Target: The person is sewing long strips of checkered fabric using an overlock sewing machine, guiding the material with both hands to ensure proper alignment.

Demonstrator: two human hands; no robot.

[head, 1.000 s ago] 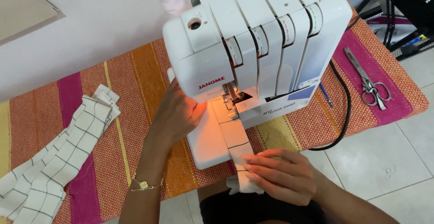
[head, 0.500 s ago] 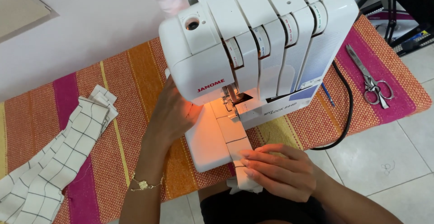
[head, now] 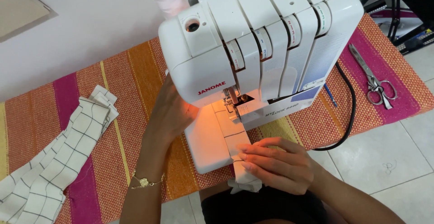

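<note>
Head view
Landmark: a white overlock sewing machine (head: 257,56) stands on a striped woven mat (head: 135,79) in orange, magenta and yellow, which covers the tiled tabletop (head: 384,160).
Fabric strip: a narrow white strip with thin dark grid lines (head: 235,147) lies on the machine's front bed, lit orange by the machine's lamp; it runs from the presser foot (head: 233,102) toward the person and hangs off the bed's near edge.
Right hand: the right hand (head: 275,163) lies flat at the near right corner of the machine's bed, fingers stretched out and together, pressing down on the strip; it is open, not closed around anything.
Left hand: the left hand (head: 169,113) rests against the machine's left side, just beside the bed; its fingertips are hidden behind the machine body, so whether it grips anything cannot be told. A thin gold bracelet (head: 147,182) sits on that wrist.
Labels: a red printed name sits low on the machine's left front panel, and a pale blue panel with dark print is on its lower right front.
Spare fabric: more white grid-lined strips (head: 49,165) lie in a pile well to the left of the machine.
Scissors: silver scissors (head: 373,77) lie on the magenta stripe to the right of the machine.
Cable: a black cable (head: 350,111) curves out from the machine's right side.
</note>
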